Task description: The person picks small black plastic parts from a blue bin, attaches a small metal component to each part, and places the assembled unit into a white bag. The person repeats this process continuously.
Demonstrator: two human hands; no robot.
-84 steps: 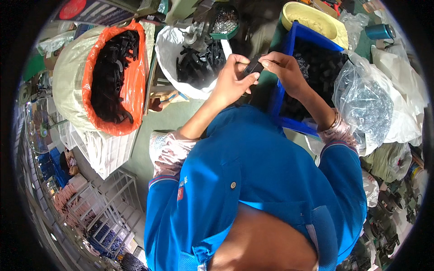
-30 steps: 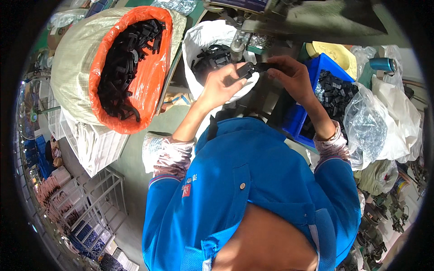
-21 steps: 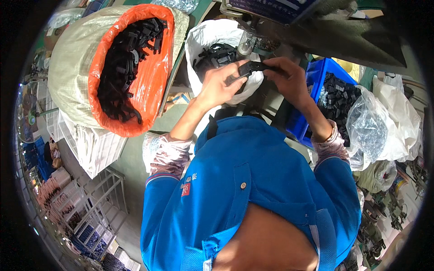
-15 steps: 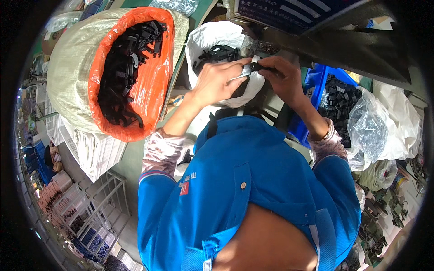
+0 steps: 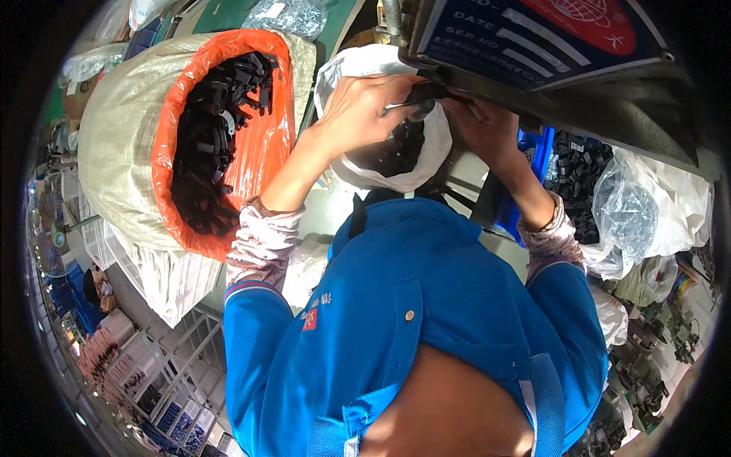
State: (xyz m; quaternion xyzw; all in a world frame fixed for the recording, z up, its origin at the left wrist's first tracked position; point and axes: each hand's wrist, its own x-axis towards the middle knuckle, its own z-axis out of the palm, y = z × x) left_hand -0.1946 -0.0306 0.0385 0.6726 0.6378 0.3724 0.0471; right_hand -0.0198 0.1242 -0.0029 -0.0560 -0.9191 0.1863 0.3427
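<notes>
My left hand [image 5: 362, 110] is closed over a white-lined tub [image 5: 440, 156], pinching one end of a black plastic part [image 5: 426, 93]. A thin silvery sliver sticks out beside its fingers; I cannot make out its kind. On the other side of the tub, my right hand [image 5: 487, 129] is closed at the part's other end, close under a dark machine's edge. Shadow and the machine partly hide its fingertips. Inside the tub lie loose black pieces [image 5: 392, 152].
A large woven sack [image 5: 122, 145] with an orange liner [image 5: 263, 183] full of black plastic parts stands at left. The machine [image 5: 609, 99] with a nameplate overhangs the far right. Beneath it sit a blue crate [image 5: 542, 164] of small black pieces and clear plastic bags [image 5: 628, 206].
Both hands have shifted slightly, with the black part now held between them under the machine's edge. The machine looms larger in view, and the sack sits a little lower.
</notes>
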